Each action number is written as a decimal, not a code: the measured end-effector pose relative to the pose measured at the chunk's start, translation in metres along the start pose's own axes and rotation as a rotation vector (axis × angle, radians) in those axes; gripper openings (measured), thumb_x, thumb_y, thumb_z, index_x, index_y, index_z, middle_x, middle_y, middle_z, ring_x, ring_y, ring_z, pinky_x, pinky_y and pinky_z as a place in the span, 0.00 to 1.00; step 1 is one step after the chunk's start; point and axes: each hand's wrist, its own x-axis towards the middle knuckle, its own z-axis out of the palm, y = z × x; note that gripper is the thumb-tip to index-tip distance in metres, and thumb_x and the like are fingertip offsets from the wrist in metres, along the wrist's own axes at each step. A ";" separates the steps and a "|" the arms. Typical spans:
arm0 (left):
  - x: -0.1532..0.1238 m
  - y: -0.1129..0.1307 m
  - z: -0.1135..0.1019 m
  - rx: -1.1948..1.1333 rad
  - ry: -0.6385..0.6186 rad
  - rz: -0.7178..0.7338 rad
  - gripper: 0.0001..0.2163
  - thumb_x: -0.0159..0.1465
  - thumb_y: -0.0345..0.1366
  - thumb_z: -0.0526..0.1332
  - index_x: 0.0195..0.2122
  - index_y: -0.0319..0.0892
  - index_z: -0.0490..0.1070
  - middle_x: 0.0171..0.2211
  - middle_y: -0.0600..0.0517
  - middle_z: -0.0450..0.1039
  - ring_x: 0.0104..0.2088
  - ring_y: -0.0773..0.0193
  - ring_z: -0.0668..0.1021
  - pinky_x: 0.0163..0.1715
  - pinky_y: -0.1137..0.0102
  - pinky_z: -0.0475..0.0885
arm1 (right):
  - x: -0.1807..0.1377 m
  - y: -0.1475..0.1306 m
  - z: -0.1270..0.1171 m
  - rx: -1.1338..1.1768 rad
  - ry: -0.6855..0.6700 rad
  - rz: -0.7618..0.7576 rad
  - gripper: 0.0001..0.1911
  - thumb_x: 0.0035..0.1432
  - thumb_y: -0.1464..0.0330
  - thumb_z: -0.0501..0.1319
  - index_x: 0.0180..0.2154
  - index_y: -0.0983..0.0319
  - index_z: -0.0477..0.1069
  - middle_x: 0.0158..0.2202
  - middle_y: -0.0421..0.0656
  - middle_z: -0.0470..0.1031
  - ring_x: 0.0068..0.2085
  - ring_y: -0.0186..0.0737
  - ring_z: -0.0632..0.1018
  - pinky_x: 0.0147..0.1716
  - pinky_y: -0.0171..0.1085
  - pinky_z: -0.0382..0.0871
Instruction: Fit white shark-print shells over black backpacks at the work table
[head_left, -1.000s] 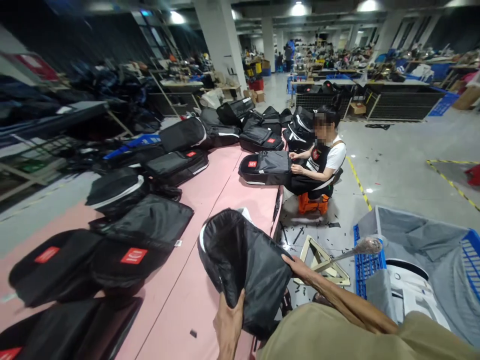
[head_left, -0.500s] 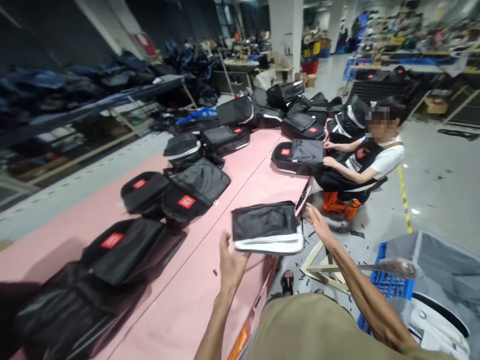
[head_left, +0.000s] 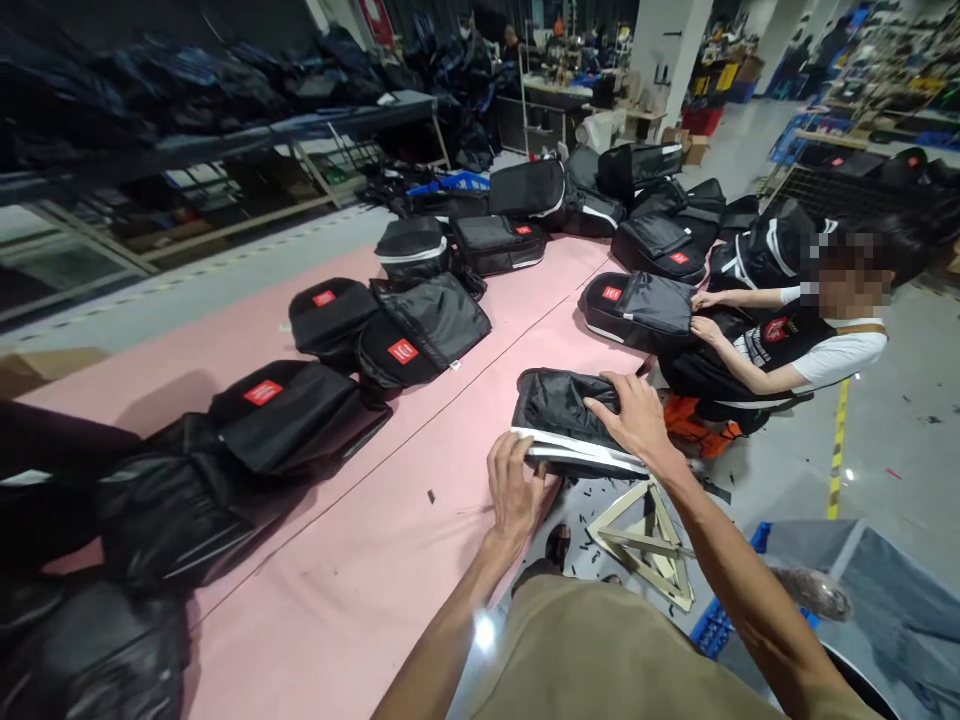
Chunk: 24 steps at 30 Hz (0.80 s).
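Fingers of the left hand (head_left: pixel 516 487) pinch the white-trimmed near edge of the soft, light black bag (head_left: pixel 562 412) while the right hand (head_left: pixel 636 420) lies splayed on top, on the pink table (head_left: pixel 360 560) at 12 o'clock from the person.

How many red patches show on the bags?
6: near-left bag, small bag behind it, middle bag, far bag, co-worker's bag, bag beyond. Others may be hidden.

Bag (head_left: pixel 562 410): black, white edge stripe. Table (head_left: pixel 360 560): pink. Other bags (head_left: pixel 420 335): black, red labels.
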 end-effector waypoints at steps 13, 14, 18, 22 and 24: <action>-0.095 -0.066 0.022 0.234 -1.032 0.108 0.31 0.74 0.23 0.42 0.75 0.32 0.70 0.52 0.29 0.81 0.57 0.37 0.78 0.59 0.42 0.73 | 0.071 -0.004 0.053 -0.133 0.095 0.020 0.27 0.78 0.47 0.56 0.56 0.62 0.75 0.49 0.58 0.74 0.51 0.62 0.72 0.55 0.56 0.65; -0.098 -0.076 0.028 0.235 -1.073 0.092 0.32 0.73 0.23 0.42 0.74 0.29 0.70 0.53 0.27 0.80 0.58 0.35 0.79 0.59 0.41 0.73 | 0.081 -0.003 0.057 -0.116 0.102 0.008 0.26 0.78 0.47 0.56 0.56 0.62 0.75 0.49 0.59 0.74 0.51 0.62 0.72 0.55 0.56 0.66; -0.085 -0.093 0.047 0.235 -1.005 0.083 0.31 0.73 0.21 0.44 0.75 0.33 0.68 0.56 0.25 0.79 0.63 0.35 0.78 0.66 0.38 0.69 | 0.102 -0.005 0.065 -0.149 0.102 -0.023 0.26 0.78 0.48 0.56 0.55 0.63 0.76 0.49 0.59 0.75 0.50 0.60 0.72 0.55 0.56 0.68; -0.057 -0.063 0.048 0.287 -1.049 0.195 0.31 0.68 0.26 0.67 0.73 0.38 0.70 0.60 0.29 0.78 0.68 0.31 0.74 0.70 0.37 0.65 | 0.088 -0.011 0.057 -0.137 0.077 -0.014 0.31 0.80 0.46 0.54 0.60 0.66 0.76 0.52 0.59 0.76 0.53 0.57 0.71 0.59 0.57 0.67; -0.035 -0.040 0.048 0.282 -1.058 0.285 0.31 0.67 0.28 0.71 0.71 0.41 0.72 0.58 0.33 0.79 0.63 0.34 0.77 0.66 0.42 0.69 | 0.075 -0.015 0.053 -0.069 0.051 -0.011 0.35 0.82 0.46 0.52 0.68 0.68 0.72 0.58 0.62 0.75 0.58 0.59 0.71 0.63 0.59 0.66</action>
